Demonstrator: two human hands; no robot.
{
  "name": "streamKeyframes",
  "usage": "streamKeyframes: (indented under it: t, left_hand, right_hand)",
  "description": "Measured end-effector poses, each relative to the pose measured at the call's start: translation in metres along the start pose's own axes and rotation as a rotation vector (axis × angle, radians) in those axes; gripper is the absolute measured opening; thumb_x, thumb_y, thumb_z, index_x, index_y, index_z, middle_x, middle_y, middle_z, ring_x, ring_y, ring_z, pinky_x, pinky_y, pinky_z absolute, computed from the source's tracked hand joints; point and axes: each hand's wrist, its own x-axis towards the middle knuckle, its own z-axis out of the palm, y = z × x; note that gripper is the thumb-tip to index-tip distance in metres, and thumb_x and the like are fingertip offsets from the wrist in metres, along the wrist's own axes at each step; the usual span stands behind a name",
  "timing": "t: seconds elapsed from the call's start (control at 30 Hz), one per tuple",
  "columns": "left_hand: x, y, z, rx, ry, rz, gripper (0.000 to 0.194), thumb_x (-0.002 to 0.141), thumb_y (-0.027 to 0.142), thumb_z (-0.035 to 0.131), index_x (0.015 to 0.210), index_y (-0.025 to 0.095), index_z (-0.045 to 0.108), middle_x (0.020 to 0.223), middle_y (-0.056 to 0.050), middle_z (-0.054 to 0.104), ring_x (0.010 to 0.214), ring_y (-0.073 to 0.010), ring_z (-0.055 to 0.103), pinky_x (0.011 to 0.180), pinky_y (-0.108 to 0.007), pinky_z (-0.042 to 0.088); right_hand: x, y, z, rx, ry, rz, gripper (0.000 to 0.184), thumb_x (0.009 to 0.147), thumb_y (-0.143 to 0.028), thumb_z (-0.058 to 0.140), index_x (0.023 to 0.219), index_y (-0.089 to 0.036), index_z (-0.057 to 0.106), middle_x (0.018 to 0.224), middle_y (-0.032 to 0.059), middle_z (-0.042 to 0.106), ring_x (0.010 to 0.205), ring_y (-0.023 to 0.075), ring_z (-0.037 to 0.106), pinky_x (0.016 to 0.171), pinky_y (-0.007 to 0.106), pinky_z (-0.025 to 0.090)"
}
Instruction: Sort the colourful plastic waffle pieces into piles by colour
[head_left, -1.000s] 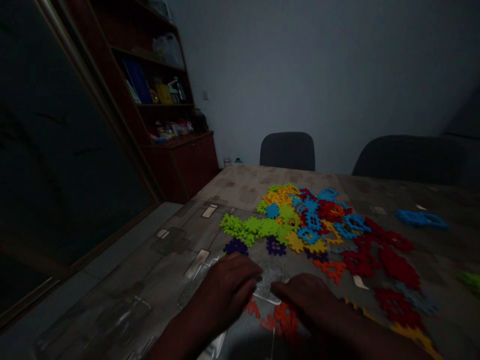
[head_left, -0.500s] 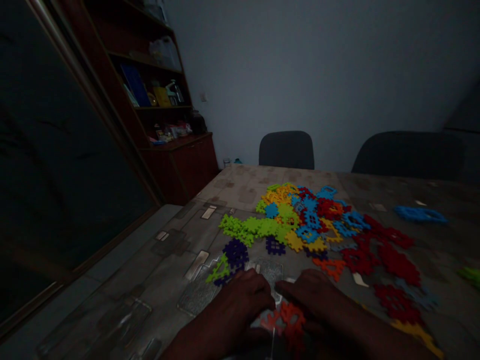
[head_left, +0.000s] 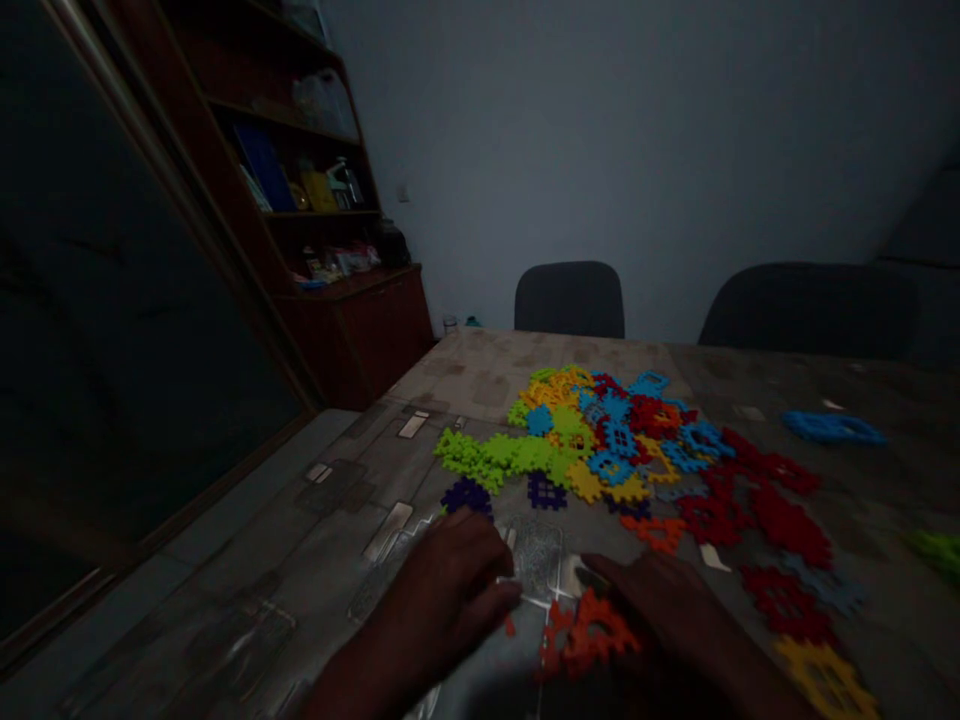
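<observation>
Head view: orange interlocking pieces (head_left: 581, 640) toward the near edge of the tabletop (head_left: 480, 380).
Right hand (head_left: 667, 600) bent over their right side, grip cannot be determined; left hand (head_left: 457, 570) half-curled, hold likewise undetermined, near purple pieces (head_left: 466, 497). Mixed-colour pile (head_left: 615, 405) lies beyond; two dark chairs (head_left: 570, 300) stand past the far edge.

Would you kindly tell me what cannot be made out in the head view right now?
All in the head view:
- Whether the left hand holds anything: its own back hides the palm.
- Whether the right hand grips the orange notched plastic pieces: hand and shadow hide it.
- Bright green plastic piece: cut off by the right edge.
- Small shelf items: too small and dark.
</observation>
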Motion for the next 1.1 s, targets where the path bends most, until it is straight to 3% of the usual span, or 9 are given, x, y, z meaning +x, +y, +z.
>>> streamKeyframes:
  t: [0.07,0.17,0.3,0.53,0.63,0.77,0.9,1.0,1.1]
  left_hand:
    - [0.001,-0.005,-0.017,-0.034,0.077,-0.041,0.011,0.100,0.017,0.061,0.096,0.022,0.070,0.097,-0.003,0.069,0.096,-0.0229,0.062,0.084,-0.036,0.043]
    - [0.001,-0.018,-0.029,-0.052,0.099,-0.048,0.015,0.100,0.022,0.057,0.103,0.022,0.072,0.106,-0.006,0.072,0.102,-0.0251,0.064,0.090,-0.039,0.047]
    - [-0.003,-0.030,-0.029,-0.060,0.019,-0.034,0.019,0.098,0.023,0.062,0.114,0.024,0.072,0.115,-0.006,0.073,0.109,-0.0251,0.065,0.096,-0.038,0.048]
    - [-0.010,-0.026,-0.024,-0.031,-0.169,-0.059,0.050,0.088,0.018,0.077,0.134,0.033,0.063,0.134,-0.002,0.065,0.123,-0.0247,0.058,0.107,-0.039,0.043]
    - [-0.008,-0.016,-0.023,0.007,-0.208,-0.089,0.052,0.083,0.013,0.080,0.129,0.032,0.064,0.132,-0.001,0.065,0.122,-0.0253,0.057,0.104,-0.038,0.041]
    - [-0.005,-0.006,-0.018,0.056,-0.238,-0.075,0.036,0.084,0.010,0.079,0.113,0.027,0.067,0.117,0.000,0.065,0.112,-0.0237,0.057,0.095,-0.036,0.039]
    - [-0.005,-0.005,-0.014,0.087,-0.240,-0.075,0.025,0.085,0.015,0.082,0.103,0.025,0.068,0.110,0.001,0.062,0.108,-0.0234,0.055,0.089,-0.034,0.039]
    - [-0.006,-0.004,-0.017,0.036,-0.244,-0.062,0.034,0.085,0.014,0.081,0.113,0.028,0.066,0.115,0.002,0.062,0.111,-0.0222,0.055,0.093,-0.034,0.039]
    - [-0.006,-0.002,-0.018,0.057,-0.248,-0.069,0.026,0.083,0.005,0.071,0.099,0.024,0.065,0.109,0.002,0.062,0.106,-0.0201,0.056,0.088,-0.031,0.040]
  right_hand:
    - [0.005,-0.009,0.002,-0.025,-0.031,-0.015,0.081,0.066,-0.009,0.068,0.145,-0.020,0.056,0.100,0.0086,0.077,0.089,0.0272,0.069,0.088,0.042,0.050]
    - [0.012,-0.024,-0.002,-0.016,-0.013,-0.028,0.071,0.073,-0.012,0.067,0.143,-0.018,0.059,0.099,0.0099,0.076,0.090,0.0265,0.067,0.087,0.040,0.048]
    - [0.015,-0.029,0.002,0.007,-0.003,-0.043,0.065,0.076,-0.018,0.069,0.140,-0.019,0.061,0.099,0.0103,0.076,0.092,0.0281,0.065,0.088,0.043,0.046]
    - [0.013,-0.017,0.020,-0.028,-0.038,-0.043,0.082,0.065,-0.009,0.067,0.145,-0.022,0.057,0.096,0.0075,0.075,0.089,0.0260,0.063,0.088,0.042,0.044]
    - [0.014,-0.018,0.018,-0.036,-0.074,-0.022,0.082,0.069,-0.005,0.065,0.148,-0.024,0.054,0.102,0.0071,0.075,0.095,0.0264,0.064,0.094,0.043,0.044]
    - [0.017,-0.017,0.015,-0.025,-0.075,-0.046,0.082,0.072,-0.006,0.062,0.151,-0.025,0.050,0.102,0.0059,0.075,0.095,0.0254,0.064,0.096,0.044,0.045]
    - [0.018,-0.007,-0.002,0.038,-0.062,-0.033,0.076,0.073,-0.012,0.068,0.146,-0.027,0.055,0.105,0.0060,0.074,0.095,0.0260,0.065,0.093,0.045,0.050]
    - [0.014,0.001,-0.029,0.092,0.008,-0.007,0.058,0.087,-0.017,0.065,0.143,-0.032,0.059,0.117,0.0083,0.074,0.105,0.0277,0.067,0.093,0.044,0.054]
    - [0.006,0.008,-0.053,0.092,0.069,0.035,0.048,0.095,-0.022,0.061,0.141,-0.033,0.062,0.127,0.0098,0.073,0.115,0.0301,0.067,0.097,0.045,0.056]
